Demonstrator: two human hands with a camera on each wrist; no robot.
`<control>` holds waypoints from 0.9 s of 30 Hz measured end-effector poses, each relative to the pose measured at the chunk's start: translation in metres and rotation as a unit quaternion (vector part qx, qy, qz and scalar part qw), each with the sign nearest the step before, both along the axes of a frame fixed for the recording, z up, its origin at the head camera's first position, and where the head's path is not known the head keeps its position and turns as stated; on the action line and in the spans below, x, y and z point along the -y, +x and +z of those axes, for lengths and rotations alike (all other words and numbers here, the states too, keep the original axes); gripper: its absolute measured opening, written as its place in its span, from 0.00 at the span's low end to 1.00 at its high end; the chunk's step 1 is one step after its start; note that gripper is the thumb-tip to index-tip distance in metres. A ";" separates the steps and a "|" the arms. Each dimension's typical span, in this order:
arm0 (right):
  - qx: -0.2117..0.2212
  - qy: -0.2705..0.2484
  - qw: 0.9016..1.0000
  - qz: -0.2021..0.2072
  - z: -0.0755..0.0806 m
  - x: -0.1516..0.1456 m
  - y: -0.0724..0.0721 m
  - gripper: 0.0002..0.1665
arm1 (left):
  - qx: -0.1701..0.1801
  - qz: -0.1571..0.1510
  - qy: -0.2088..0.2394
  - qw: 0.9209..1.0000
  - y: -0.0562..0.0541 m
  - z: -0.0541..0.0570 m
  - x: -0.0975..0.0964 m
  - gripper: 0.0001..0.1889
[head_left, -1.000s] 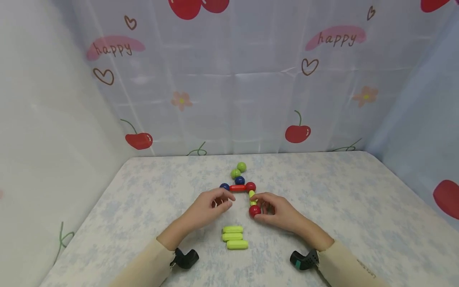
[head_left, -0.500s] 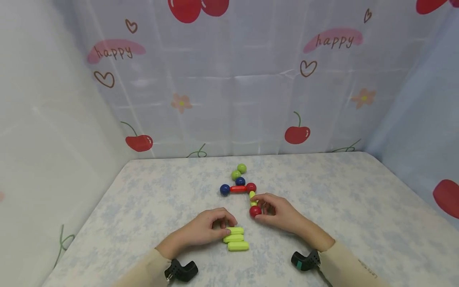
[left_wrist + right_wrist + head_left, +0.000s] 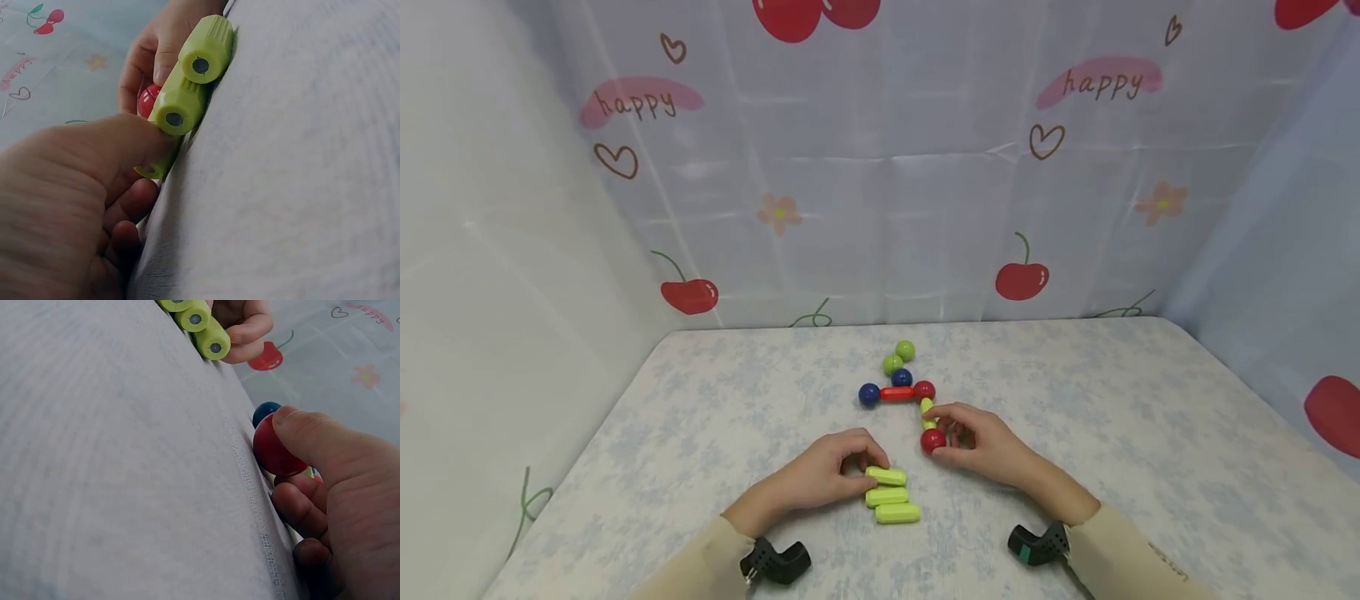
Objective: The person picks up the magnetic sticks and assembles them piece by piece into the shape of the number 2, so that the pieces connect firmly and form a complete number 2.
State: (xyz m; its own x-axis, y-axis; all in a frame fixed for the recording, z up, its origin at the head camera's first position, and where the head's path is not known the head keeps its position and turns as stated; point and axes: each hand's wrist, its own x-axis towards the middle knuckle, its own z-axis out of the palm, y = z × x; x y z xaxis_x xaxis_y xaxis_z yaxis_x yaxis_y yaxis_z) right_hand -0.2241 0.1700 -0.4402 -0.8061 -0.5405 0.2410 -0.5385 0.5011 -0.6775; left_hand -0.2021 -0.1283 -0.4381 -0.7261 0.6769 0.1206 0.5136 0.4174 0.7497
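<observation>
Several yellow-green magnetic rods appear; three lie side by side near the table's front, their ends showing dark round discs in the left wrist view. My left hand pinches the farthest loose rod, which is slightly turned from the middle rod and the nearest rod. My right hand holds the near red ball between thumb and fingers. From that ball a yellow-green rod, partly behind the fingers, leads to a far red ball. A red rod joins it to a blue ball.
Behind the red rod sits another blue ball; I cannot tell whether it touches the rod. Two green balls lie beyond it. A patterned curtain stands along the table's back edge.
My left hand has come down from beside the red rod to the loose rods and taken hold of the farthest one, tilting it slightly. The right hand has stayed at the red ball.
</observation>
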 end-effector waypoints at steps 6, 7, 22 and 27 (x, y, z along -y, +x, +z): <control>-0.005 -0.006 1.000 -0.001 0.001 0.000 0.000 0.28 | -0.003 0.026 0.001 1.000 0.000 0.000 -0.001 0.12; -0.004 -0.005 1.000 -0.001 0.000 0.000 0.000 0.28 | -0.001 0.033 0.002 0.999 0.000 0.000 -0.001 0.12; -0.003 -0.006 1.000 0.004 0.001 0.003 -0.002 0.28 | 0.064 0.136 0.048 0.987 -0.002 0.003 -0.005 0.08; 0.006 0.002 1.000 -0.003 -0.001 0.001 -0.001 0.28 | 0.099 0.161 0.051 0.981 -0.004 0.010 -0.015 0.08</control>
